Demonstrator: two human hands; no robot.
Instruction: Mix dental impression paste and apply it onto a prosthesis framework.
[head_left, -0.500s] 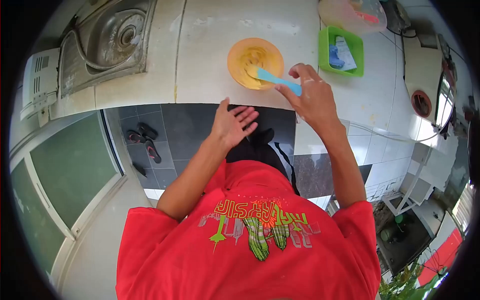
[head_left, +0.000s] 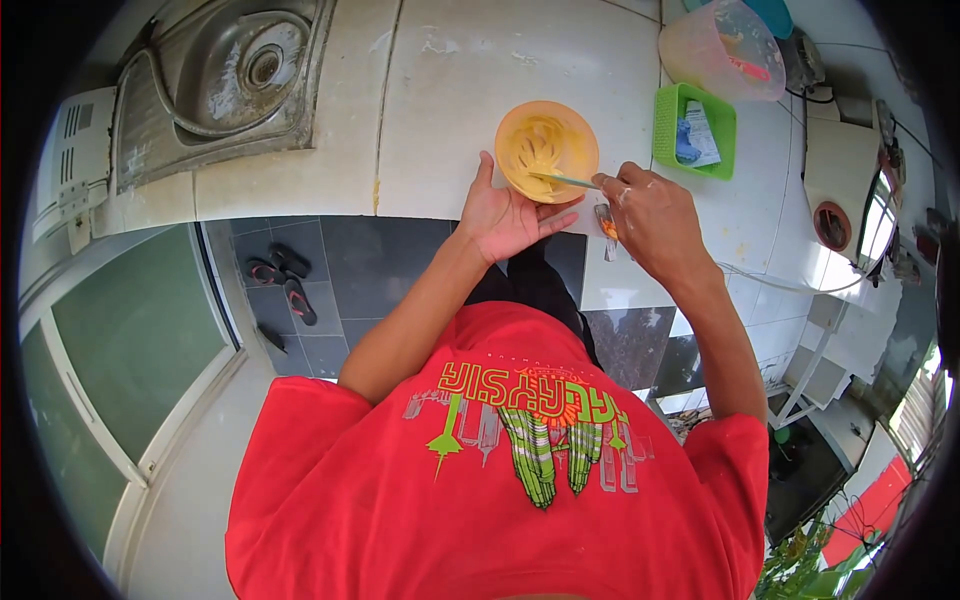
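An orange bowl (head_left: pixel 580 135) with smeared yellow paste inside is near the counter's front edge. My left hand (head_left: pixel 500 222) cups its lower left side, palm up, thumb along the side and fingers spread beneath; whether the bowl is lifted I cannot tell. My right hand (head_left: pixel 652 215) is closed on a pale blue spatula (head_left: pixel 560 179), whose blade, seen almost edge-on, dips into the paste. Just below that hand lies a small silver-and-orange item (head_left: pixel 608 225) I cannot make out.
Right of the bowl are a green basket (head_left: pixel 726 125) holding packets and a translucent pink container (head_left: pixel 715 55). A steel sink (head_left: pixel 295 115) with a hose is at left. An appliance (head_left: pixel 845 175) and cable stand at far right. Sandals (head_left: pixel 298 300) lie on the floor below.
My left hand has risen from below the counter edge to the bowl. The spatula has turned from flat to nearly edge-on in my right hand. The view has shifted slightly.
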